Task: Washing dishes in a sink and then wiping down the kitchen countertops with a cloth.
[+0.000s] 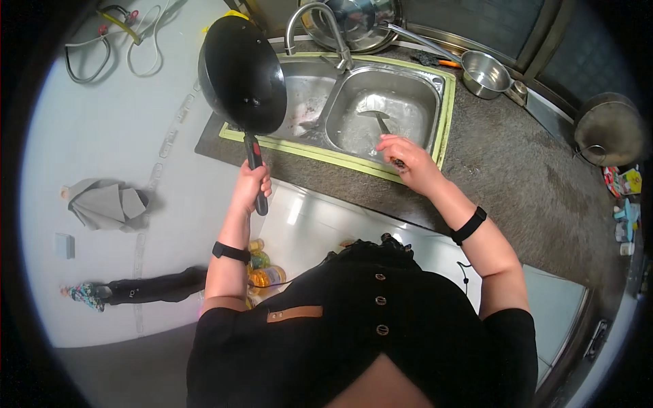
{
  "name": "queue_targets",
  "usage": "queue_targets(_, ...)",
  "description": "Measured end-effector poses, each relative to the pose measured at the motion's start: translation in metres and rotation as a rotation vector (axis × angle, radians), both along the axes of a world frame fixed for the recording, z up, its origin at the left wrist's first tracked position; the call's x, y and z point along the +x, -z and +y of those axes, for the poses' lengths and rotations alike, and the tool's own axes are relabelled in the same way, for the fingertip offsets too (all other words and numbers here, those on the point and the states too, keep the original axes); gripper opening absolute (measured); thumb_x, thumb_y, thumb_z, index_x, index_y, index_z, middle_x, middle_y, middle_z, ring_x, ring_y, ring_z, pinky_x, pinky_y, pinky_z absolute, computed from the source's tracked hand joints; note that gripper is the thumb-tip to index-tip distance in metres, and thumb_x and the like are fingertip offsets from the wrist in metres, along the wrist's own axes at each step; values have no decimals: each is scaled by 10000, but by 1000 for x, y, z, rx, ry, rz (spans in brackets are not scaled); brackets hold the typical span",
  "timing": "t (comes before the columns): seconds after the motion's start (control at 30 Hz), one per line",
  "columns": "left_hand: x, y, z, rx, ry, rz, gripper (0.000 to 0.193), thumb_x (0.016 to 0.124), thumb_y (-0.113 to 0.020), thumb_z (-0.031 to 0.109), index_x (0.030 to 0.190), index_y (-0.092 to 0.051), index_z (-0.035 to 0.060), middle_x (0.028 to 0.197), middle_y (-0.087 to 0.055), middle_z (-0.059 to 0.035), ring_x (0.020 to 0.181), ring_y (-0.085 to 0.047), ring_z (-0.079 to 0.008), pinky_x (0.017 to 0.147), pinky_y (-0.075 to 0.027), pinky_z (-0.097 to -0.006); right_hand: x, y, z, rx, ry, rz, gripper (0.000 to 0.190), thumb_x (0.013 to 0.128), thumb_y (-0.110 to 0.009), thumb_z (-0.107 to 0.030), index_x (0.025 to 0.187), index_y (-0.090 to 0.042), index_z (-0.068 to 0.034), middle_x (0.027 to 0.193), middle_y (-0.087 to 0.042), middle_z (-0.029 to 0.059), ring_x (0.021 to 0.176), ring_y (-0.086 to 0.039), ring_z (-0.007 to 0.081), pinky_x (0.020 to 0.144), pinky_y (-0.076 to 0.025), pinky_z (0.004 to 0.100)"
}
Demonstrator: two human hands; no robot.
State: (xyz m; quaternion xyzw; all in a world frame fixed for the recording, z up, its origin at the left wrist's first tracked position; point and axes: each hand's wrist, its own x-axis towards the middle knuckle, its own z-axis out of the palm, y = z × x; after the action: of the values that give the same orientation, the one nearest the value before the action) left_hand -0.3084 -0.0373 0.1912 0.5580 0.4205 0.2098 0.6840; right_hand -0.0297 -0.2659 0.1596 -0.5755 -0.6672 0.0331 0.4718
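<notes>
A black wok is held up by its handle in my left hand, tilted above the left end of the sink. My right hand is over the sink's front edge, closed on the handle of a metal spatula. The spatula's blade hangs in or just above the right basin of the steel double sink. Small food scraps lie in the left basin. A curved steel faucet stands behind the divider between the basins. Part of the spatula's handle is hidden by my fingers.
Behind the sink leans a large metal lid. A steel saucepan sits at the back right of the dark countertop, and a large pot is farther right. A grey cloth hangs on the left wall. Several bottles stand low beside my left arm.
</notes>
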Motion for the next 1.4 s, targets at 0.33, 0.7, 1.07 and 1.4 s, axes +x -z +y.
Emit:
queue_targets(0.33,-33,28,82,101,108,25,199,792,-494,12,926,-361,72,560,-410,-25,389,-394,-111,352,-342,-281,-60,-4,58,-116,55,-205,312,592,-573,141,829,-481,-39,1035,-577,95,1126,-514,337,897,-456,418)
queue_targets(0.7,-73,64,144,201,169,70,184,786,-511,14,909,-388,76,542,-419,-26,384,-418,-125,348,-350,-302,-117,-18,93,-239,190,-263,313,585,-566,147,817,-473,-42,1041,-575,86,1117,-517,325,906,-462,405)
queue_targets(1.07,-81,69,159,528,87,191,186,779,-556,93,922,-460,24,559,-464,-33,478,-456,-133,460,-378,-304,-133,-33,81,-218,219,-335,286,633,-609,71,868,-514,-61,1054,-575,89,1097,-526,326,885,-473,391)
queue_targets(1.4,-68,30,142,1030,-45,169,324,793,-591,114,1083,-494,6,791,-581,-119,709,-571,-221,665,-459,-317,-128,-57,36,-115,237,-426,277,658,-600,55,862,-492,-98,1086,-558,40,1145,-502,277,809,-513,358)
